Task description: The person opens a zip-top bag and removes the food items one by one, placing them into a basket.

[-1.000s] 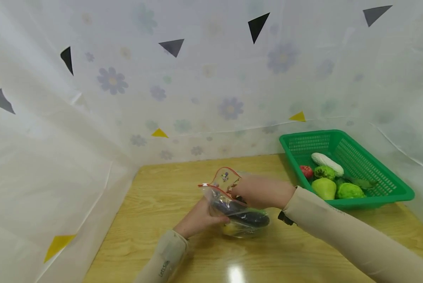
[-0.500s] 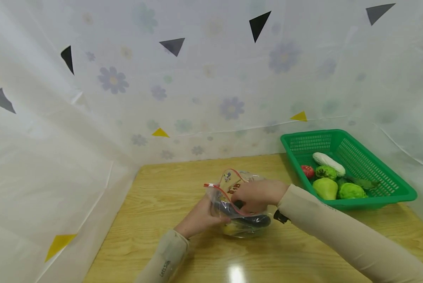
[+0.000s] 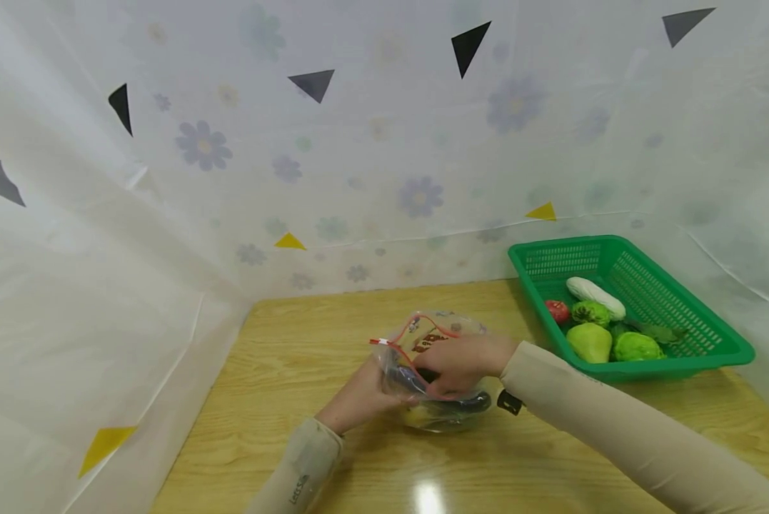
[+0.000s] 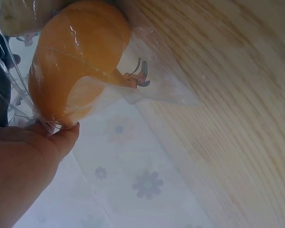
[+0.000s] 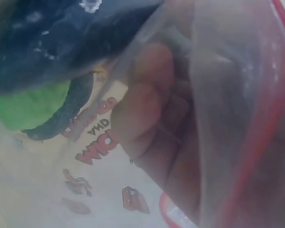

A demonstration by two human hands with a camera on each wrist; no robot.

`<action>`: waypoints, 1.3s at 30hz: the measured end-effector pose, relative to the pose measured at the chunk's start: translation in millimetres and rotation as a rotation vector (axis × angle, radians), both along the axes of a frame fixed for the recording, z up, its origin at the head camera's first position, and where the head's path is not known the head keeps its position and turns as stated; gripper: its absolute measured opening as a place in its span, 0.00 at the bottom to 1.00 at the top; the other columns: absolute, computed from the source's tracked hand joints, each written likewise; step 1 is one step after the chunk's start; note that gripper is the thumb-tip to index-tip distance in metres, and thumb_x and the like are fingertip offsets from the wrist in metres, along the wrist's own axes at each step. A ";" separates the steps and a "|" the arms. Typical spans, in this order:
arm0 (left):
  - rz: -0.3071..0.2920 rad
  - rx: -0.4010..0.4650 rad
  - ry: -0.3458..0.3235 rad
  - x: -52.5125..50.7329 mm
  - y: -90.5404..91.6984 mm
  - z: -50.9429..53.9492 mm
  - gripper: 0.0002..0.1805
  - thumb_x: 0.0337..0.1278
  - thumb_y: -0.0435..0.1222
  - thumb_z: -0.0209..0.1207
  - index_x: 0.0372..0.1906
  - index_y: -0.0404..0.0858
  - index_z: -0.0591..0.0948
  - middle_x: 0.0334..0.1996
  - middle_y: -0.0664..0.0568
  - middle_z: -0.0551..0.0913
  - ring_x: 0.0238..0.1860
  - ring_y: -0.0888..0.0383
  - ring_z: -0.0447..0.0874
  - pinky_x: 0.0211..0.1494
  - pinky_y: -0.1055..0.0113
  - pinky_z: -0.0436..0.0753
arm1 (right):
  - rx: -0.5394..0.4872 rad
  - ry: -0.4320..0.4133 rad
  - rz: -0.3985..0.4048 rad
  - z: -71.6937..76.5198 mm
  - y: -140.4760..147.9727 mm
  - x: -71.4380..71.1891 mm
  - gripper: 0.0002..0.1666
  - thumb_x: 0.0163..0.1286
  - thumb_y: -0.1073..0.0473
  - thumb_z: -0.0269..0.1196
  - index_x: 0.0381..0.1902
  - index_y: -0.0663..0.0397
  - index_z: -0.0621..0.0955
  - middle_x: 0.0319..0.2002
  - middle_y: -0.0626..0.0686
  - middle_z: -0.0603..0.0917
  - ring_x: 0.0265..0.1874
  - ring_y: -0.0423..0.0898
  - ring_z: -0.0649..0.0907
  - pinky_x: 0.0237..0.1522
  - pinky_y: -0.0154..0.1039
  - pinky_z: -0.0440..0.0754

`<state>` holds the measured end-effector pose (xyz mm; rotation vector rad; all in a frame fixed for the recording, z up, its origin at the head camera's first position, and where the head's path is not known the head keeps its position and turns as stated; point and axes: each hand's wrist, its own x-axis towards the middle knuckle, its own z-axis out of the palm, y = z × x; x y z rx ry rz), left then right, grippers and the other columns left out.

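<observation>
A clear zip bag [image 3: 416, 421] with a red seal stands on the table, its mouth spread. My left hand [image 3: 358, 396] grips its left side, thumb in front; in the left wrist view the fingertips [image 4: 64, 137] press the film below a rounded orange fruit or vegetable [image 4: 80, 57]. A long dark eggplant [image 3: 464, 405] lies inside the bag. My right hand [image 3: 458, 365] reaches into the mouth. Its fingers [image 5: 142, 109] look curled behind the film, near a dark-rimmed green thing [image 5: 33, 104]. A dark spot shows between thumb and forefinger; whether they hold it is unclear.
At the right a green basket [image 3: 692, 303] holds a white elongated vegetable [image 3: 595, 296], a red fruit [image 3: 557, 311], a pear-shaped green fruit [image 3: 589, 343], a leafy green head [image 3: 637, 347] and other greens. Patterned white sheeting [image 3: 358, 178] rises behind the wooden table [image 3: 281, 343].
My right hand has shifted slightly left and down at the bag's mouth, and the red seal has spread wider around it. My left hand stays almost in place on the bag.
</observation>
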<state>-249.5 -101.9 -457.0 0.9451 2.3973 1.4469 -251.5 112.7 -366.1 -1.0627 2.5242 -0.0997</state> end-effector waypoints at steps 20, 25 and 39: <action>0.006 0.060 -0.123 3.3 1.2 -1.3 0.45 0.52 0.44 0.75 0.72 0.60 0.62 0.66 0.58 0.72 0.49 0.58 0.86 0.49 0.62 0.86 | -0.024 0.151 -0.056 2.5 20.0 7.4 0.21 0.71 0.43 0.62 0.56 0.44 0.77 0.31 0.38 0.78 0.28 0.37 0.76 0.37 0.40 0.74; 0.071 0.003 -0.101 4.0 -1.4 0.8 0.48 0.52 0.44 0.75 0.74 0.63 0.59 0.72 0.59 0.68 0.46 0.57 0.87 0.52 0.57 0.84 | -0.081 0.256 -0.065 12.1 26.0 13.4 0.23 0.71 0.47 0.65 0.60 0.44 0.75 0.38 0.42 0.83 0.32 0.38 0.81 0.38 0.40 0.81; 0.068 -0.019 -0.072 2.4 -2.0 1.1 0.53 0.52 0.45 0.75 0.76 0.66 0.54 0.71 0.50 0.69 0.47 0.58 0.87 0.57 0.55 0.81 | -0.405 0.199 -0.112 50.9 60.7 33.0 0.21 0.72 0.51 0.65 0.59 0.38 0.73 0.42 0.38 0.82 0.36 0.35 0.82 0.37 0.37 0.81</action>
